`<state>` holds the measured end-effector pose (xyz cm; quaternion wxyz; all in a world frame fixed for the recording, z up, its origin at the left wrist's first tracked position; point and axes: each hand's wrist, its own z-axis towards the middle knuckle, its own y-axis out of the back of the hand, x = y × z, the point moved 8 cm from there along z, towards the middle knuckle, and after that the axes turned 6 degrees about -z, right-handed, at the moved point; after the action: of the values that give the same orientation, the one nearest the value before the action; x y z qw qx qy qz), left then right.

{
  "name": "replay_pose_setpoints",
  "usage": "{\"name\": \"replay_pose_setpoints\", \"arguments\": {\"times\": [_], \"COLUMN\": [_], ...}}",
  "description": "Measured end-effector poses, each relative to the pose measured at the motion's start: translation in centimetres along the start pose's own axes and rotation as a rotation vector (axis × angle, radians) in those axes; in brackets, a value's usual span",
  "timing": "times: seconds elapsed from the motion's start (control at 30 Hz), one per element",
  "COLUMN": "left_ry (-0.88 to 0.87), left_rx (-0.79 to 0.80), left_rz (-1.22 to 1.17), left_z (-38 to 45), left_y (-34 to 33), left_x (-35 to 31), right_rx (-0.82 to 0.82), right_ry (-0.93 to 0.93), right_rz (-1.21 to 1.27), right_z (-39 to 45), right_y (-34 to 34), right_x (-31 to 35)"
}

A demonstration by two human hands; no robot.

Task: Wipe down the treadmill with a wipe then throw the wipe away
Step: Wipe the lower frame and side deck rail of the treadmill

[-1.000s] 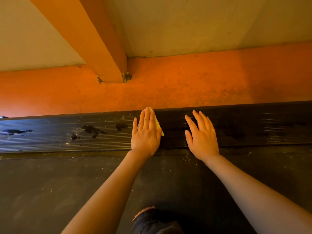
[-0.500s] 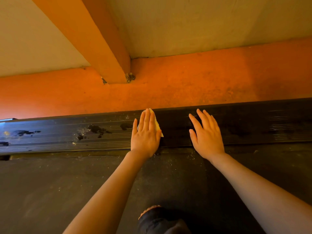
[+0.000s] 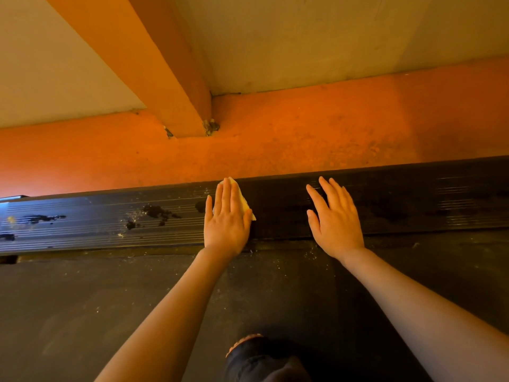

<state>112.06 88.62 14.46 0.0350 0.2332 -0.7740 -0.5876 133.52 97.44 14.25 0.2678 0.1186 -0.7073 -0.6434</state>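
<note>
Dark rubber treadmill belt (image 3: 82,312) nearest camera looked dusty, pale crumbs scattered near its far edge. Left hand (image 3: 227,219) lay flat, fingers straight, pressing small yellow wipe (image 3: 244,202) onto black ribbed side rail (image 3: 96,224) — wipe mostly hidden under palm. Right hand (image 3: 334,219) flat too, fingers spread, holding nothing, resting on rail. Rail right of wipe looked darker, probably done; dark splotches (image 3: 158,212) left of it not yet wiped. Orange floor strip (image 3: 303,133) beyond. Bin trip not started — roughly midway, I'd guess.

Wipe (image 3: 243,204) mostly hidden under left hand (image 3: 227,224)
</note>
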Motion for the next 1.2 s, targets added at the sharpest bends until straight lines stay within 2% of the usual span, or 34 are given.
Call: {"name": "replay_pose_setpoints", "arguments": {"times": [0.23, 0.43, 0.5, 0.67, 0.93, 1.07, 1.2], "left_ry": [-0.007, 0.000, -0.076, -0.417, -0.638, -0.639, -0.571], "left_rx": [0.014, -0.005, 0.026, 0.116, 0.146, 0.154, 0.128], "left_rz": [-0.009, -0.011, 0.015, 0.185, 0.274, 0.289, 0.270], "left_z": [-4.4, -0.7, 0.8, 3.2, 5.0, 4.5, 3.5], "left_y": [-1.8, -0.1, 0.2, -0.3, -1.0, -0.5, 0.2], "left_x": [-0.4, 0.3, -0.5, -4.8, -11.4, -9.7, -4.2], "right_rx": [-0.001, -0.009, -0.014, -0.020, -0.015, 0.018, 0.013], "right_ry": [-0.006, -0.012, -0.008, -0.007, 0.010, 0.018, 0.015], "right_rz": [0.000, 0.001, 0.003, 0.011, 0.019, 0.042, 0.042], "right_z": [0.0, 0.0, 0.0, -0.1, -0.1, -0.1, -0.2], "right_y": [0.0, 0.1, 0.2, 0.1, 0.2, 0.0, 0.1], "right_x": [0.0, 0.1, 0.2, 0.1, 0.1, -0.1, -0.2]}}
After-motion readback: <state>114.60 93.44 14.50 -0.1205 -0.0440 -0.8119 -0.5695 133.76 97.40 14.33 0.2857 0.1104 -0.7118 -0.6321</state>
